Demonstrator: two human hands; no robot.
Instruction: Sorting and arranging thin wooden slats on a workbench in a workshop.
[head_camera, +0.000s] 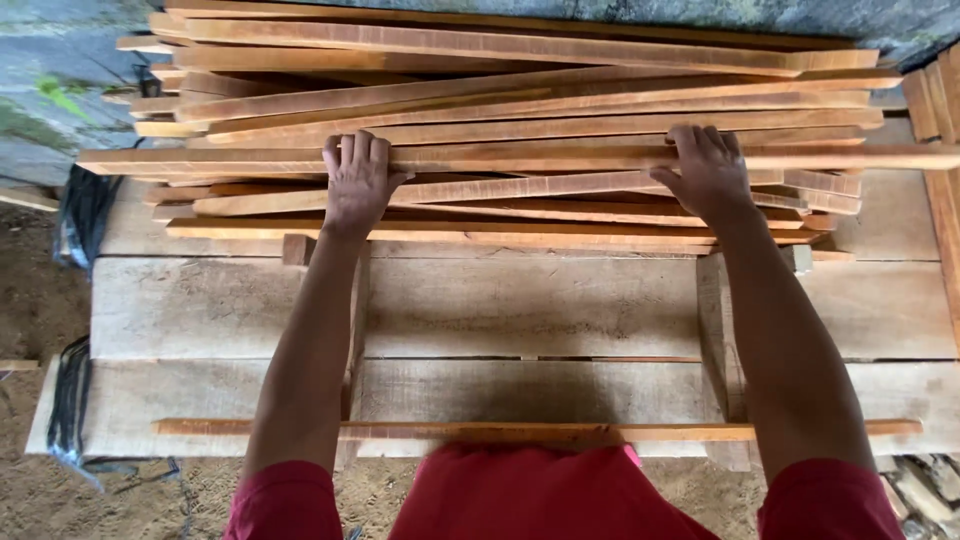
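A loose pile of long thin orange-brown wooden slats (520, 110) lies across the far half of a rough plank bench (530, 305). My left hand (356, 180) rests palm down on the slats at the pile's left-centre, fingers curled over the long front slat (560, 157). My right hand (708, 172) lies on the same slat further right, fingers also bent over its far edge. Both arms reach forward over the bench. A single slat (520, 431) lies alone along the bench's near edge, close to my red shirt.
Pale wide planks (180, 300) form the bench top, with gaps between them. More boards (940, 150) lean at the right edge. Black straps (80, 215) hang off the left end. Sandy ground (30, 320) lies left; a grey wall (60, 60) is behind.
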